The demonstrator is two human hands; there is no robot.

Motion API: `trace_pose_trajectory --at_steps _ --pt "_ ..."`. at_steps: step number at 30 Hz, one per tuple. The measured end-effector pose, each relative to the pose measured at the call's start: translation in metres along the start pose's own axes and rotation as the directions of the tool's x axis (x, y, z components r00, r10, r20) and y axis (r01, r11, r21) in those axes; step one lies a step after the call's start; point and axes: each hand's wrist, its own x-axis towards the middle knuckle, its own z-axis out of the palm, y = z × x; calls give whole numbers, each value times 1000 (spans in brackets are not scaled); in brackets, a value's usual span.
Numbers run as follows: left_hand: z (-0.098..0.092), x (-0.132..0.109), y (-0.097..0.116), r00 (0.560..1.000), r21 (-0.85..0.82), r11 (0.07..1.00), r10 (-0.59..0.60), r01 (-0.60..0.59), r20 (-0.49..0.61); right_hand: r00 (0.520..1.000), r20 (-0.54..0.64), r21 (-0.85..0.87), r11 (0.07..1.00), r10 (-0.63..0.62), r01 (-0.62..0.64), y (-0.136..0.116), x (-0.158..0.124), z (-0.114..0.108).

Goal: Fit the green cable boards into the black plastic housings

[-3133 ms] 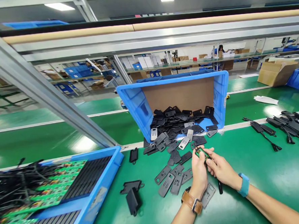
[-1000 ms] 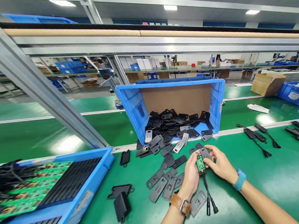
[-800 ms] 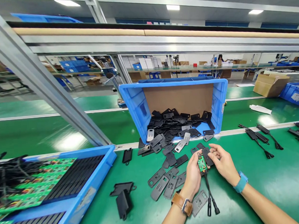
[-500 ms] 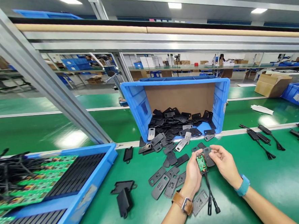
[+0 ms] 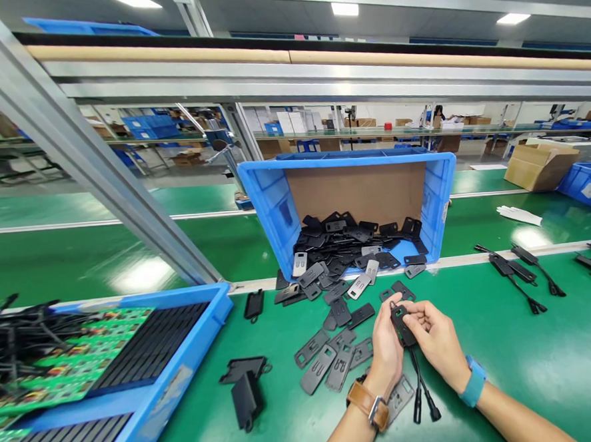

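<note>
The left hand point(image 5: 387, 341) holds a small black plastic case point(image 5: 406, 335) above the shiny green table point(image 5: 515, 367), fingers curled around its side. The right hand point(image 5: 439, 345) grips it too, thumb on the flat cover. The long case points away from the person, leaning a bit left. Two thin, bendy cords point(image 5: 420, 378) come from its near end. Flat, dark plates point(image 5: 319, 370) with slots lie to the left.
</note>
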Motion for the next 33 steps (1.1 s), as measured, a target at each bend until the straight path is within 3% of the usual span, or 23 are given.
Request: trace_pose_trajectory --at_steps 6,12,19,22,25,29,33 --pt "2 -3 -2 1000 -6 1000 20 -20 -15 998 -31 116 992 53 -49 9 2 2" --pt "5 -7 0 1000 -97 995 -21 23 22 1000 -25 -22 1000 -6 5 3 -2 3" --pt "9 -11 1 998 -14 1000 12 -11 61 988 -37 -133 981 -149 143 -2 -3 2" --pt "7 -9 3 997 -6 999 42 -42 60 989 15 -85 986 -145 145 1 1 0" --pt "5 -4 8 996 2 997 81 -81 49 991 122 22 999 -49 46 4 5 -2" --pt "4 -1 15 992 35 994 103 -105 67 938 346 117 990 38 -83 4 10 -3" --pt "4 -4 17 993 135 987 78 -90 93 926 369 162 975 82 -151 3 9 -3"
